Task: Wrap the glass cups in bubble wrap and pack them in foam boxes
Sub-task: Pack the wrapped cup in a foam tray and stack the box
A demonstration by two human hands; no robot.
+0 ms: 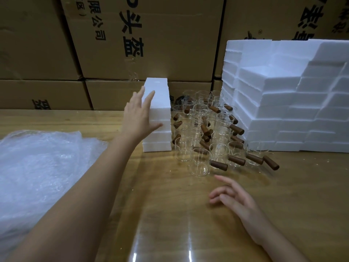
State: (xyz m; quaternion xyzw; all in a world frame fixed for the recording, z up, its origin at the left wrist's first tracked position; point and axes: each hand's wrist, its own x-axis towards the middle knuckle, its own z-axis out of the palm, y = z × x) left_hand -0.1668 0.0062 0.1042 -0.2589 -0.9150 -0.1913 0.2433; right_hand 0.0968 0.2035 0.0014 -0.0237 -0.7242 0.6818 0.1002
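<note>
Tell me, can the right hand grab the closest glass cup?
Probably yes. The right hand is open just in front of the nearest glass cup, with only bare table between them.

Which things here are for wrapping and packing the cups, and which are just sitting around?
For the job:
glass cups
bubble wrap
small foam stack, touched by the left hand
big foam stack

Lying about:
cardboard cartons
dark round object behind the cups
</note>
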